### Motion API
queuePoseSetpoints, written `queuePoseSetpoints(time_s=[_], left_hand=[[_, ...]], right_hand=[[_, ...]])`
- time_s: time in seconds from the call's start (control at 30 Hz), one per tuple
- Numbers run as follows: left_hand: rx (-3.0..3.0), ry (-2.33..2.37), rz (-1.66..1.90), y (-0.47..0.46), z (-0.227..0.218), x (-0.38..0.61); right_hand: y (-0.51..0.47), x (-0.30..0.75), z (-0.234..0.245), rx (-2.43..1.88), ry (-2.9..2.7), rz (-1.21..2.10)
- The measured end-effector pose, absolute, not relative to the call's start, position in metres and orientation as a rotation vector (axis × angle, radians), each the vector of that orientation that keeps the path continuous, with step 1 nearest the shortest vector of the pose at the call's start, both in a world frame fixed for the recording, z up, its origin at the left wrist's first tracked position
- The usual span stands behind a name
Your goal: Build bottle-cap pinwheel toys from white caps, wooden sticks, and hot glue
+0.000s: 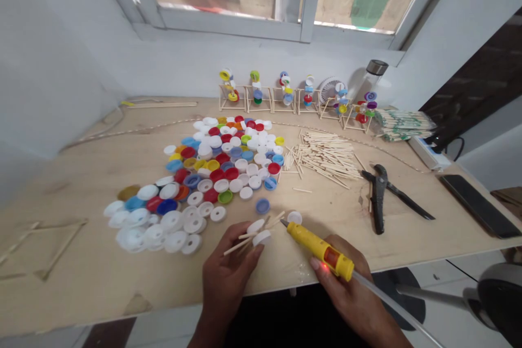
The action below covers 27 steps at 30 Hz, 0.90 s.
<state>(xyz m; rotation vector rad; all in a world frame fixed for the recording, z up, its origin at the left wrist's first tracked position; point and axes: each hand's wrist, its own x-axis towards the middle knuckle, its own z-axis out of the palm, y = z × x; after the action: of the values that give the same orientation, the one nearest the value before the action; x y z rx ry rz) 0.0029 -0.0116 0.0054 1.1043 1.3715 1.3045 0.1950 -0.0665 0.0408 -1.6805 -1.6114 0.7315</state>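
Note:
My left hand (224, 272) grips a small assembly of white bottle caps (262, 237) and wooden sticks (235, 246) between thumb and fingers. In my right hand (354, 288) is a yellow hot glue gun (308, 240), a clear glue stick (391, 302) trailing from its rear end. A red light glows by the thumb. The nozzle points left, close to the stick ends of the assembly; whether it touches them I cannot tell. On the table just behind the nozzle lies a white cap (295, 217), with a blue-violet cap (263, 206) to its left.
Loose bottle caps (232, 173) spread over the table's left and middle. Cut sticks (326, 155) are heaped right of them. Several stick-and-cap wheel models (256, 95) line the wall near a bottle (371, 81). Black-handled cutters (379, 198) and a phone (481, 204) lie at right.

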Motion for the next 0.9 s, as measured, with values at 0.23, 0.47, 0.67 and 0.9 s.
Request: queuePoseSetpoints(time_s=[0.23,0.47,0.67,0.9], left_hand=[[1.096,1.355,1.301,-0.011,0.004,0.003],[1.062,1.346,1.312,-0.012,0.006,0.004],[0.992,1.323,1.315,-0.012,0.011,0.006],[0.988,1.313,1.337,-0.012,0.012,0.007]], right_hand=[[-0.064,0.196,0.037,-1.683,-1.604,0.680],[-0.064,0.197,0.036,-1.670,-1.643,0.632],[-0.065,0.199,0.040,-1.652,-1.695,0.631],[-0.061,0.243,0.045,-1.806,-1.508,0.437]])
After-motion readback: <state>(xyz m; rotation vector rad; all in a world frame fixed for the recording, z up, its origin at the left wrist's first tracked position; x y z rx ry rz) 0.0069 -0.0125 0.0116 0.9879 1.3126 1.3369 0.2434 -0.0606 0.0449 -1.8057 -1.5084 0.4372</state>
